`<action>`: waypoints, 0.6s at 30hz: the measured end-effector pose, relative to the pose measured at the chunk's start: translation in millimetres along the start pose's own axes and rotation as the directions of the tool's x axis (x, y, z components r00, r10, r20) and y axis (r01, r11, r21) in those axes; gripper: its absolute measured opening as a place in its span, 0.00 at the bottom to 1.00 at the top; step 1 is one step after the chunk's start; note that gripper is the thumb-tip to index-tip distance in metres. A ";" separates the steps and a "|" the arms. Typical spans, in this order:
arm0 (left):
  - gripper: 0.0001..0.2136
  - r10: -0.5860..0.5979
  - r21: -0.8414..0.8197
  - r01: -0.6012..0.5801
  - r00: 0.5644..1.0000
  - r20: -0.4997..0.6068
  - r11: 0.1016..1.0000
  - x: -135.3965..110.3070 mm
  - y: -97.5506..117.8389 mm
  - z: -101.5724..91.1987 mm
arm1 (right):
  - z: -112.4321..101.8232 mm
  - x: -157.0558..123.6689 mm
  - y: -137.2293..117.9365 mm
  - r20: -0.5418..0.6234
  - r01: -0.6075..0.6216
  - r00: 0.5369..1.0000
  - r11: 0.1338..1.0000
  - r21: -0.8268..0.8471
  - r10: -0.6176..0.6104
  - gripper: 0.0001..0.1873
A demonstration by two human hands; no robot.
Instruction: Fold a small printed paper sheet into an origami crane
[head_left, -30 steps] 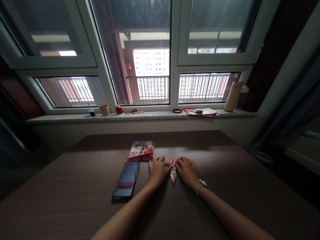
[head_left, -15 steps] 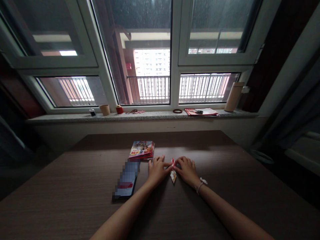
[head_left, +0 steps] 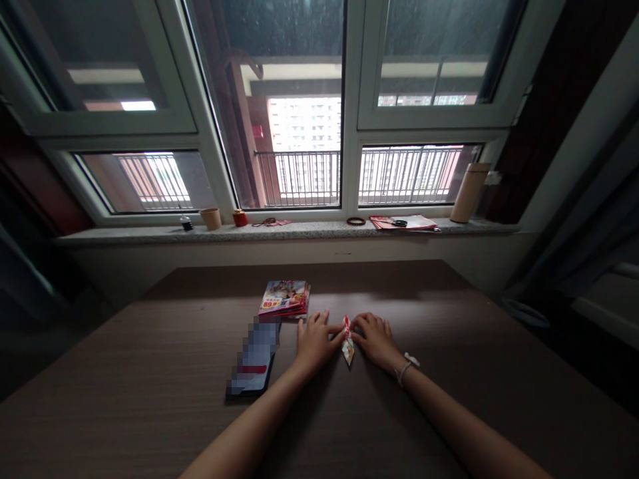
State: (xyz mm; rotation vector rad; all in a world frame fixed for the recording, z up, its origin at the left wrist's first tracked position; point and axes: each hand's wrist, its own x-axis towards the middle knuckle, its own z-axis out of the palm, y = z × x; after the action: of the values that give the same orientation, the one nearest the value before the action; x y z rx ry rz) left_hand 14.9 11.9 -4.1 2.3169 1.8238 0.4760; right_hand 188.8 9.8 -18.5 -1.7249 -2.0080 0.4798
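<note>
Brown table (head_left: 150, 359), smartphone (head_left: 255, 359) on it. Right of smartphone: left hand (head_left: 314, 339), farther right, right hand (head_left: 377, 339); thumbs and forefingers nearly closed, pinching folded printed paper (head_left: 348, 350) between. Probably light, creasable, tearable; best held at edges.

The small folded paper (head_left: 348, 348) is patterned in red, white and pale orange. The stacked flyers (head_left: 283, 297) are printed in many colours and edged in red. The tabletop (head_left: 150, 352) is streaked with brown wood grain; the windowsill (head_left: 319, 230) is speckled grey and white.
</note>
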 end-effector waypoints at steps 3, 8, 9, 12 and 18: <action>0.15 -0.002 -0.005 0.003 1.000 0.018 1.000 0.6 0.1 -1.1 | -1.6 0.7 1.3 0.011 -0.004 1.000 1.000 0.018 0.003 0.08; 0.15 -0.013 0.013 0.012 0.999 0.034 1.000 0.7 3.2 -4.9 | -2.3 -0.3 -1.1 -0.007 0.008 1.000 0.999 0.032 -0.008 0.07; 0.15 -0.009 0.017 0.009 0.999 0.032 1.000 0.6 3.9 -5.6 | -2.5 -0.6 -2.1 -0.011 0.008 1.000 1.000 0.030 -0.008 0.07; 0.15 -0.003 0.026 0.002 1.000 0.024 1.000 0.2 5.0 -6.1 | -3.2 -1.4 -5.2 -0.026 0.001 1.000 1.000 0.022 -0.001 0.07; 0.16 0.023 0.014 -0.024 0.999 0.024 1.000 -0.2 -1.8 -3.3 | -2.2 -4.0 -4.3 -0.046 0.025 0.999 0.999 0.025 -0.024 0.08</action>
State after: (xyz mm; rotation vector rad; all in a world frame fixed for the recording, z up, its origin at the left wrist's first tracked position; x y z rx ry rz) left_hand 12.0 11.9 -1.6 2.3459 1.7975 0.4379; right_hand 186.9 5.1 -14.8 -1.6793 -1.9801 0.4529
